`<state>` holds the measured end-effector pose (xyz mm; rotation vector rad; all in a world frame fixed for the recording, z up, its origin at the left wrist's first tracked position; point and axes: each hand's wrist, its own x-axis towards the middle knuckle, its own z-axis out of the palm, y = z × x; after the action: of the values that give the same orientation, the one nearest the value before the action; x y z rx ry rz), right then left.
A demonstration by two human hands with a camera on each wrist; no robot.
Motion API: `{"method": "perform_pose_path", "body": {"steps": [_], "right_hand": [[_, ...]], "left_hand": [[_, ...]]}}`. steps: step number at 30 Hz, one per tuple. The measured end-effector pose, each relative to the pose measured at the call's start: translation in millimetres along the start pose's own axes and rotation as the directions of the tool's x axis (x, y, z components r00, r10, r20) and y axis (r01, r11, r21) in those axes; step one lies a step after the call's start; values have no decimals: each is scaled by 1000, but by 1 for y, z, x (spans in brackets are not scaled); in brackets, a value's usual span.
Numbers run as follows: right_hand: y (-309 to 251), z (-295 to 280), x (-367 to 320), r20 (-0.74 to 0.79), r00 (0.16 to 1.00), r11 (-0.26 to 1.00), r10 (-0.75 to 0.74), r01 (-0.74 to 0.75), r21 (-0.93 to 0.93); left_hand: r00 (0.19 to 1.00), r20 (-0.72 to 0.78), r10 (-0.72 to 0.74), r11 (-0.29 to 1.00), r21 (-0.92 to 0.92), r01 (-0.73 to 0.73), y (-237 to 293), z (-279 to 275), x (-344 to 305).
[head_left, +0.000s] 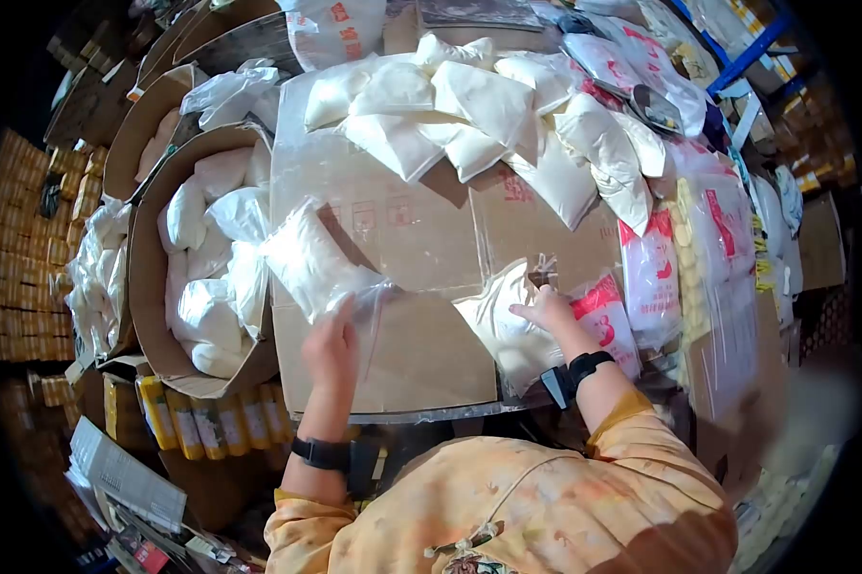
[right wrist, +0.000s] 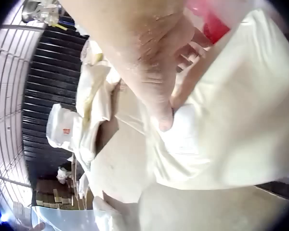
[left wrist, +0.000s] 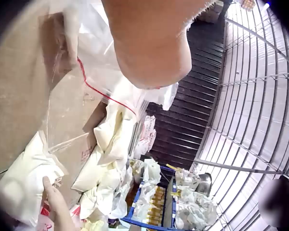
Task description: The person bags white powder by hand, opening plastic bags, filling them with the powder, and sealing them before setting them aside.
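In the head view my left hand [head_left: 331,346] holds the clear, red-lined mouth of a plastic bag of white powder [head_left: 307,256], which lies on the cardboard at left. That hand's fingertips are hidden in the left wrist view, where the red-lined plastic [left wrist: 98,91] spreads beside it. My right hand [head_left: 552,314] grips the gathered end of a plump cream-coloured bag [head_left: 509,320] near the front edge. Its thumb lies on the bag's surface in the right wrist view, with the other fingers bent behind.
Several filled cream bags [head_left: 484,100] are heaped along the back of the cardboard sheet [head_left: 402,349]. A round cardboard box [head_left: 144,277] of white bags stands left. Red-printed plastic packs [head_left: 651,277] line the right side. Yellow-wrapped rolls [head_left: 211,426] sit below the box.
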<state>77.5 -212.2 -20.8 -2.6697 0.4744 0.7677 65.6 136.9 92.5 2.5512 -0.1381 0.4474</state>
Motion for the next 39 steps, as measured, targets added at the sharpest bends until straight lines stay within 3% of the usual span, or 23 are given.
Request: {"method": "perform_pose_path", "body": {"steps": [4, 6, 10, 13, 16, 18, 20, 23, 25, 27, 28, 31, 32, 33, 35, 36, 37, 39], "right_hand": [[-3, -8, -5, 178, 981, 995, -80, 69, 69], [12, 19, 2, 45, 974, 954, -224, 209, 215], [8, -9, -57, -53, 939, 869, -340, 335, 365], [34, -17, -91, -99, 906, 648, -412, 368, 666], [32, -51, -123, -427, 781, 392, -456, 607, 692], [38, -58, -129, -410, 786, 439, -463, 605, 664], [44, -62, -129, -405, 769, 557, -495, 638, 531], [30, -64, -126, -407, 812, 621, -419, 583, 524], [28, -54, -113, -236, 867, 644, -440, 487, 590], [28, -36, -92, -47, 870, 658, -491, 406, 634], [27, -25, -78, 67, 885, 661, -461, 292, 691], [30, 27, -19, 250, 868, 813, -430, 251, 526], [31, 33, -21, 90, 920, 857, -381, 315, 408], [29, 36, -22, -65, 940, 824, -334, 325, 465], [29, 45, -24, -347, 921, 752, -178, 355, 555], [28, 56, -19, -390, 913, 695, -121, 359, 623], [23, 58, -17, -431, 900, 630, -64, 371, 682], [22, 50, -17, -166, 984, 519, -64, 175, 837]], "left_hand": [[968, 137, -209, 978, 16, 209, 12, 27, -3], [941, 185, -284, 959, 31, 283, 18, 42, -4], [940, 110, -323, 930, -149, 337, 26, 68, -9], [943, 131, -306, 897, -293, 332, 31, 89, -6], [944, 175, -278, 841, -431, 328, 68, 106, -2], [930, 250, -271, 801, -477, 362, 87, 121, 2], [947, 251, -200, 818, -489, 302, 105, 128, 0], [957, 267, -113, 871, -437, 224, 110, 147, -15], [928, 369, -53, 923, -337, 187, 113, 150, -25], [905, 422, -45, 932, -308, 190, 107, 155, -33], [894, 444, -62, 936, -286, 207, 98, 160, -36], [799, 590, -113, 975, -91, 205, 68, 175, -53], [750, 639, -172, 978, 17, 210, 63, 179, -55], [695, 679, -234, 971, 124, 206, 62, 179, -55], [876, 474, -89, 994, -10, 107, 65, 184, -55], [937, 348, -17, 997, -70, 44, 70, 186, -52], [911, 412, -21, 999, -16, 31, 72, 190, -46], [851, 524, -35, 996, 88, -13, 75, 201, -29]]}}
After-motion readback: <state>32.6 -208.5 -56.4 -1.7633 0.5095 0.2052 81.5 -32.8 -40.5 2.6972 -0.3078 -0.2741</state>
